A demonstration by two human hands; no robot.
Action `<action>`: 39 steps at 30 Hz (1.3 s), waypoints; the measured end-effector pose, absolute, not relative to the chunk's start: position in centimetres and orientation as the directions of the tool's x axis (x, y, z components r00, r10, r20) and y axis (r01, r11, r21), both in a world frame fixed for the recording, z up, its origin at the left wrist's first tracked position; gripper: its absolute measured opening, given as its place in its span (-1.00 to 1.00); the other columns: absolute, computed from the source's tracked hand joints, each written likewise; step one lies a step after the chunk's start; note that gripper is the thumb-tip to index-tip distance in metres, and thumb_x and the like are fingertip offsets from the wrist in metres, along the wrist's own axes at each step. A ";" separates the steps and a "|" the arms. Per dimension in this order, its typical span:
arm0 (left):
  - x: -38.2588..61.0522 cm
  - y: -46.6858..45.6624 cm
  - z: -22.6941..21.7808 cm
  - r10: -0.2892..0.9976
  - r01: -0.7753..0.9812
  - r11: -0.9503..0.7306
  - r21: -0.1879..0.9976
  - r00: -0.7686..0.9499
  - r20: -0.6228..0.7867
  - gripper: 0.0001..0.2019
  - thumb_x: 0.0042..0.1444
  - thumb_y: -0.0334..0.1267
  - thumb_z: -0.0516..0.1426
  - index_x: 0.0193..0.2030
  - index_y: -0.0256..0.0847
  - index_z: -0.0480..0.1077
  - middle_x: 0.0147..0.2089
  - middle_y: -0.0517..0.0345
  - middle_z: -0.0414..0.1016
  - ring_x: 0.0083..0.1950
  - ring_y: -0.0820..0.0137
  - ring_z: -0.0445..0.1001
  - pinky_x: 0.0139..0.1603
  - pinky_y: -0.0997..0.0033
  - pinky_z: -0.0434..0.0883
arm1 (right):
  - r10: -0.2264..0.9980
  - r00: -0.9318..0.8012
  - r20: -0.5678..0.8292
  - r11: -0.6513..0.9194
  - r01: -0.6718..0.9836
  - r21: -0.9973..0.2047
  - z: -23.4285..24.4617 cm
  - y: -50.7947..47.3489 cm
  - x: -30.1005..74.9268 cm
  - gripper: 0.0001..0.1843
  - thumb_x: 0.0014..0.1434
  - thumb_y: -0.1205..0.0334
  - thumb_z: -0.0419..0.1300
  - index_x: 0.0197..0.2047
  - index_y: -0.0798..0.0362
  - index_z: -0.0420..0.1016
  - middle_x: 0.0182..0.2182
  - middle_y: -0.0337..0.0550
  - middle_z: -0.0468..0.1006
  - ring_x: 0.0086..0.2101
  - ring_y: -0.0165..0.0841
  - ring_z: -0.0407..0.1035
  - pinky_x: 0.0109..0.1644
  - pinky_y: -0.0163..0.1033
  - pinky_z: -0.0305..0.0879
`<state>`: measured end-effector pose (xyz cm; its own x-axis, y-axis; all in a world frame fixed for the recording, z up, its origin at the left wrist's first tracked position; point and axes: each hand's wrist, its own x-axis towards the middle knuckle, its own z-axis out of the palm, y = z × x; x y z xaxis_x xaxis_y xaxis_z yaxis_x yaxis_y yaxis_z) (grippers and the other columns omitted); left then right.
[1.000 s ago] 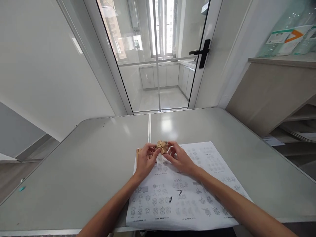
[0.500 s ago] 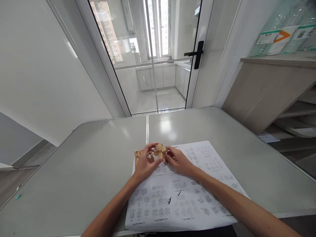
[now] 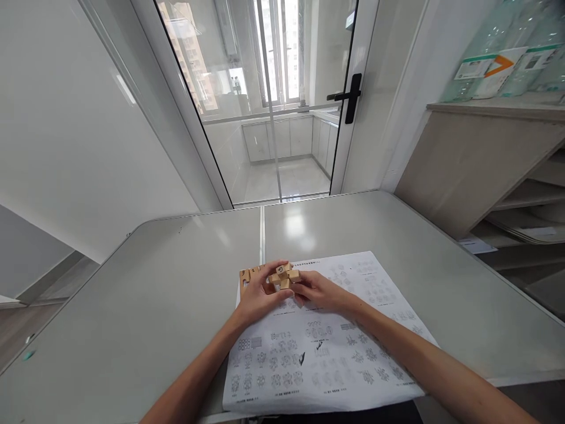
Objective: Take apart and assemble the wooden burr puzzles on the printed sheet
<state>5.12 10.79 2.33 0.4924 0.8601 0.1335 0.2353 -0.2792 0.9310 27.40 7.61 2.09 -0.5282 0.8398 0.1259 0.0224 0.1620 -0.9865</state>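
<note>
One wooden block puzzle [image 3: 285,278] is held over the far left part of one printed sheet [image 3: 282,402]. It is pale tan, with short square-ended blocks jutting crosswise and a dark mark on one end. The left hand [image 3: 260,297] has its fingers curved widely round its left side, thumb at the near edge; the right hand [image 3: 321,291] has its fingers bent close together, gripping its right side. At least two more wooden pieces [image 3: 243,275], marked in dark ink, lie at the sheet's far left corner, partly hidden. The sheet, bearing rows of small diagrams, lies on one grey table [image 3: 176,282]. Beyond the sheet stands one glazed door [image 3: 345,153] with one black handle [image 3: 352,99]; rightward, one shelf unit [image 3: 477,159] carries clear bottles [image 3: 494,68]
</note>
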 end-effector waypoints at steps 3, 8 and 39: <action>5.1 10.7 2.5 0.850 0.218 -0.243 0.945 0.517 0.099 -0.34 0.11 -0.02 0.42 0.35 -0.02 0.44 0.22 -0.02 0.58 0.21 0.09 0.56 0.21 0.16 0.50 | 0.817 -0.570 0.093 0.124 0.016 -0.992 2.2 7.7 27.8 -0.68 0.47 0.03 0.10 -0.30 0.03 0.35 -0.51 -0.31 0.40 -0.49 -0.43 0.22 -0.33 -0.26 0.14; 5.2 10.4 2.8 0.814 0.146 -0.185 0.972 0.576 0.069 -0.32 0.09 -0.01 0.44 0.34 -0.03 0.42 0.24 -0.04 0.56 0.20 0.09 0.56 0.18 0.17 0.51 | 0.711 -0.701 0.058 0.098 0.016 -0.995 1.8 8.3 28.5 -0.63 0.49 -0.03 0.09 -0.30 0.02 0.35 -0.49 -0.29 0.42 -0.49 -0.44 0.20 -0.35 -0.27 0.15; 5.8 9.8 3.0 0.865 0.098 -0.255 0.962 0.467 0.182 -0.35 0.05 0.03 0.45 0.26 -0.10 0.48 0.13 -0.06 0.61 0.18 0.03 0.58 0.25 0.05 0.50 | 0.744 -0.656 0.130 0.133 -0.046 -0.990 2.3 7.5 27.6 -0.61 0.53 -0.06 0.01 -0.22 0.03 0.40 -0.54 -0.32 0.38 -0.49 -0.41 0.28 -0.29 -0.24 0.27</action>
<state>5.84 9.77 3.05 0.4673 0.8651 0.1822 0.0977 -0.2554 0.9619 27.59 7.46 2.27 -0.6558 0.7436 0.1300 -0.0455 0.1330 -0.9901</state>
